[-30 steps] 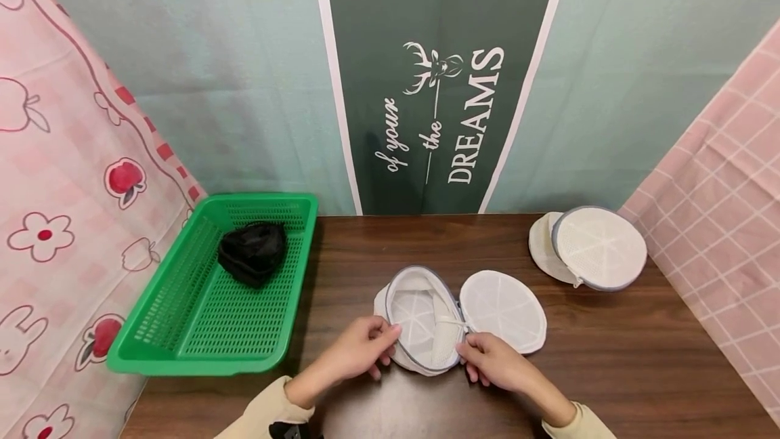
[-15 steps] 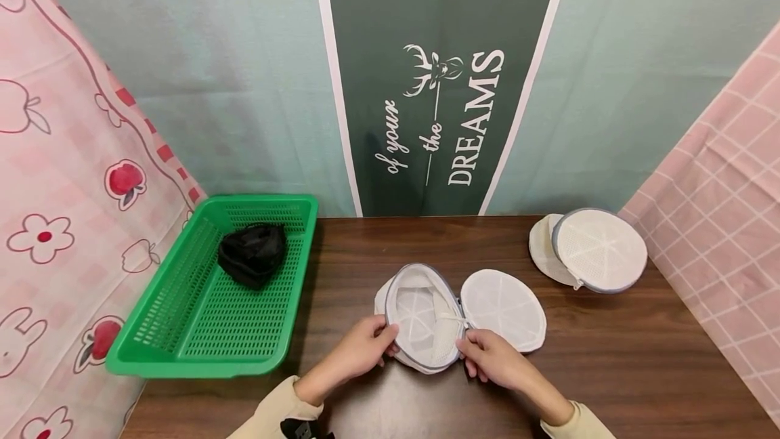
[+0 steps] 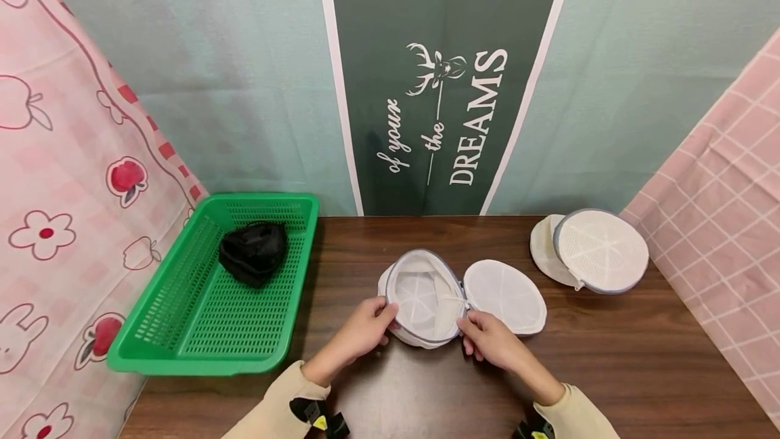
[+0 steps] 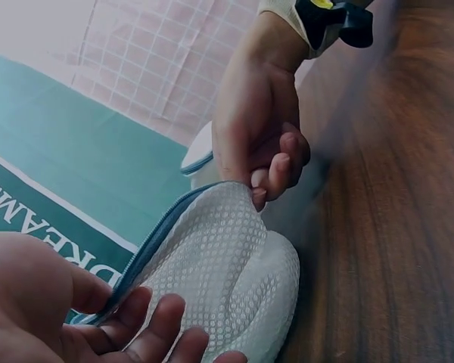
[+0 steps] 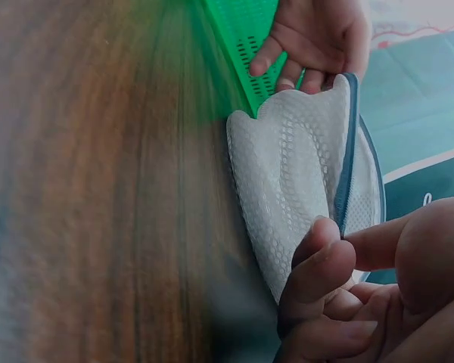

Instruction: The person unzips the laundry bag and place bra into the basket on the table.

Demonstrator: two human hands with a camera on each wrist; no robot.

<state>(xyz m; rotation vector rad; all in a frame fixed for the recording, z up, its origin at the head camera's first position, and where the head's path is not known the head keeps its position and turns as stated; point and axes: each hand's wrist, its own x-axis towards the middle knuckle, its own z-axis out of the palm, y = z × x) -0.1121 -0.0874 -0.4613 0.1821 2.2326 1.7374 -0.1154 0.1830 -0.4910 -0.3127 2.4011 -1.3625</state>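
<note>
A white mesh laundry bag (image 3: 405, 335) with a blue zipper rim stands unzipped at the middle of the table, its round lid (image 3: 506, 297) folded out to the right. My left hand (image 3: 367, 324) pinches the rim at the left front between thumb and fingers. On the other side, my right hand (image 3: 492, 339) pinches the rim near the zipper end and lid hinge. In the left wrist view the mesh wall (image 4: 219, 249) hangs between both hands. The right wrist view shows thumb and forefinger on the blue zipper edge (image 5: 346, 174). A white strap crosses the bag's mouth.
A green plastic basket (image 3: 204, 366) stands at the left with a black cloth item (image 3: 252, 253) inside. At the back right, another white mesh bag (image 3: 603, 251) with a blue rim lies by the pink checked curtain (image 3: 725, 222). Wooden table (image 3: 414, 398) surrounds these things.
Both hands, still pinching the rim, have shifted the mesh bag slightly away from the body, toward the back of the table. The lid moved along with it. Basket and other bag stay put.
</note>
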